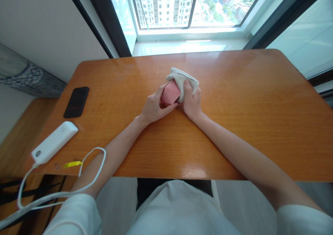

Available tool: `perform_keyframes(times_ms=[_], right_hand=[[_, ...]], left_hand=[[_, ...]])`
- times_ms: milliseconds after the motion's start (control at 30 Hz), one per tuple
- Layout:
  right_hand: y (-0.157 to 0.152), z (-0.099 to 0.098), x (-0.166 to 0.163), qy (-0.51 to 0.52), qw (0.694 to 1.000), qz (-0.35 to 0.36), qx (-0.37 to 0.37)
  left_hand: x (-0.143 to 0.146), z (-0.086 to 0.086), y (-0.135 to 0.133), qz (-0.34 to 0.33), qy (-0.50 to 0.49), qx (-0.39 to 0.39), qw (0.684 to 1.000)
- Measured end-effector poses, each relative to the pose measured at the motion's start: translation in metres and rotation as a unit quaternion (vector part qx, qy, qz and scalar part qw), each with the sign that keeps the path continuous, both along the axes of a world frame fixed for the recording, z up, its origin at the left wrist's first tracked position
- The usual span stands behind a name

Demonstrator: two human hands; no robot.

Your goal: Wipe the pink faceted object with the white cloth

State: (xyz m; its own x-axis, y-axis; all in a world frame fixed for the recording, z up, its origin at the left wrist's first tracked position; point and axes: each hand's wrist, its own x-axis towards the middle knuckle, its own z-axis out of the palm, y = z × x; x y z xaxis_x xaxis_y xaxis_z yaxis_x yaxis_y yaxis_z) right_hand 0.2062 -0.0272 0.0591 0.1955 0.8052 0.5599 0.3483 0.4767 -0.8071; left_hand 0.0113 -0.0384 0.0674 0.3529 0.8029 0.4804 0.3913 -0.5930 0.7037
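Pink faceted block (pixel 170 93), held in the curl of the left hand (pixel 151 107), over the middle of the glossy brown wooden table (pixel 234 106). Sits at the fingertip end of that grip, well out from the palm, with one digit along the near lower edge and another reaching up round the left side. Parted only by the width of the block, that left grip; closed on it from two sides, leaving the upper and front facets exposed between the digits. Cannot tell whether resting on the tabletop or lifted just off it.

Just to the right, bunched against the far and right sides of the block, an off-white cloth (pixel 179 76). Gripped by the right hand (pixel 192 105), with thumb laid over the folds and fingers wrapped round the outer right side, closed firmly on the fabric. Hidden under the cloth, part of the block's right side.

Well apart, toward the left edge of the table, a black smartphone (pixel 76 102) lying flat; nearer, a white oblong device (pixel 54 143) joined to a white cable (pixel 39 203), looping across the left forearm (pixel 122 146). Beside the loop, a yellow tag (pixel 73 164).
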Motion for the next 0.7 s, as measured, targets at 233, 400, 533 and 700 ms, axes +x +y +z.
perform_keyframes(times_ms=[233, 400, 533, 700], right_hand=[[0.015, -0.011, 0.003, 0.132, 0.987, 0.048, -0.079], [0.006, -0.004, 0.000, 0.175, 0.980, 0.037, -0.088], [-0.005, 0.000, -0.003, 0.091, 0.994, 0.032, -0.046], [-0.012, 0.004, 0.001, -0.065, 0.993, 0.023, 0.091]], left_hand=[[-0.002, -0.001, 0.001, 0.009, -0.002, 0.019, 1.000], [-0.004, -0.003, 0.003, 0.003, -0.001, 0.029, 1.000], [-0.006, -0.006, 0.003, -0.005, 0.002, 0.034, 0.999], [-0.007, -0.010, 0.005, -0.014, -0.007, 0.041, 0.999]])
